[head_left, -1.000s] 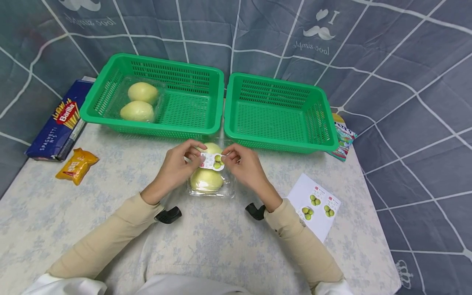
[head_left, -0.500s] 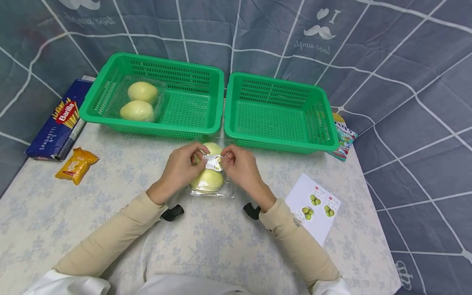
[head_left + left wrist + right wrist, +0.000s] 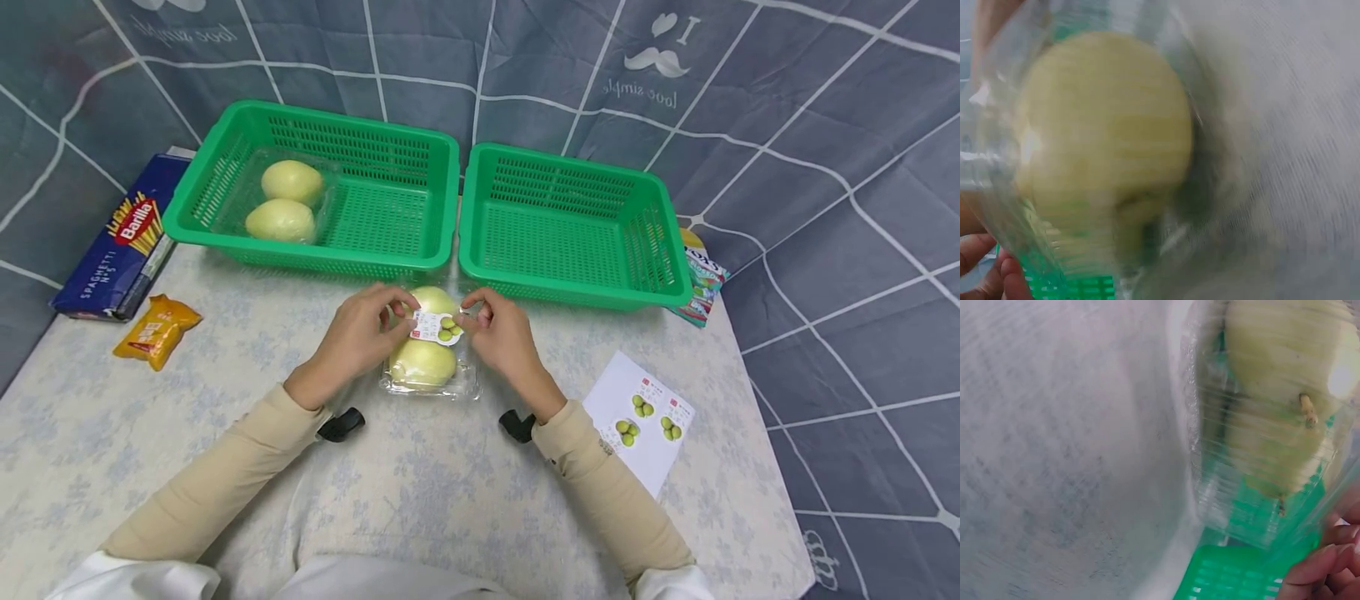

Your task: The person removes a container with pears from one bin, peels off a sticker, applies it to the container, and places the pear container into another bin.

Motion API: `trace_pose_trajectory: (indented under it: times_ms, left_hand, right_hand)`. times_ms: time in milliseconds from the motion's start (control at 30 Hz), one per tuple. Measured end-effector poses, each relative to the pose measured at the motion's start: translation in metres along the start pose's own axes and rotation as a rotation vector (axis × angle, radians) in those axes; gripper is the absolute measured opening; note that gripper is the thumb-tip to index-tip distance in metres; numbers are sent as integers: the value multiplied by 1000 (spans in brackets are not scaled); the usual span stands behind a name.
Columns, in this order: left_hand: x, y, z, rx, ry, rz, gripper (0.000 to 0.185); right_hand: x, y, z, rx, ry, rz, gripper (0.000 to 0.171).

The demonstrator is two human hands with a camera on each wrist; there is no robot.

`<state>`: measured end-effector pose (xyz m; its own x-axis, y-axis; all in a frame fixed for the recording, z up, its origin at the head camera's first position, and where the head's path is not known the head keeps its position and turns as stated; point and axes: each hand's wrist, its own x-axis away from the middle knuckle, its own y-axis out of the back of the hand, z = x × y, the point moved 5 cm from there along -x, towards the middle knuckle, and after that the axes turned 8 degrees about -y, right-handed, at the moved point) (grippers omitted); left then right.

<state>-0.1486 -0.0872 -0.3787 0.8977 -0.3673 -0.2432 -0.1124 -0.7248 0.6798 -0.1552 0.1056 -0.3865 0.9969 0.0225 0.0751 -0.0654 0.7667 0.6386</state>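
A clear plastic clamshell box (image 3: pixel 468 390) on the table holds two pale yellow-green pears (image 3: pixel 422 367). Across the top of the box lies a white fruit label (image 3: pixel 429 327) printed with green fruit and red marks. My left hand (image 3: pixel 358 330) pinches the label's left end, and my right hand (image 3: pixel 504 335) has thumb and fingers at its right end. Through the plastic, one pear (image 3: pixel 1104 119) fills the left wrist view. Stems show on the pears (image 3: pixel 1282 356) in the right wrist view, with right-hand fingers (image 3: pixel 1319 572) at the corner.
Two green baskets stand behind: the left basket (image 3: pixel 382 225) contains another boxed pair of pears (image 3: pixel 281 220), the right basket (image 3: pixel 555 250) nothing. A label sheet (image 3: pixel 651 454) lies at right, near a snack bag (image 3: pixel 703 287). A spaghetti box (image 3: pixel 123 242) and orange packet (image 3: pixel 157 332) are left.
Half a second ago the label was bent between my closer hands; now it lies flatter across the box, my hands slightly farther apart. The box has stayed in place.
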Motion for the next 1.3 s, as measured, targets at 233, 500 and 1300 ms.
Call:
trace_pose_trajectory:
  times_ms: [233, 500, 1300]
  left_hand:
    - [13, 7, -15, -26, -161, -51, 31]
    - [34, -12, -26, -154, -246, 240, 64]
    - [49, -24, -7, -341, -80, 263, 74]
  right_hand:
    - [3, 10, 0, -82, 44, -82, 17]
    - [37, -2, 19, 187, 359, 43, 41]
    - [56, -11, -21, 402, 188, 123, 59]
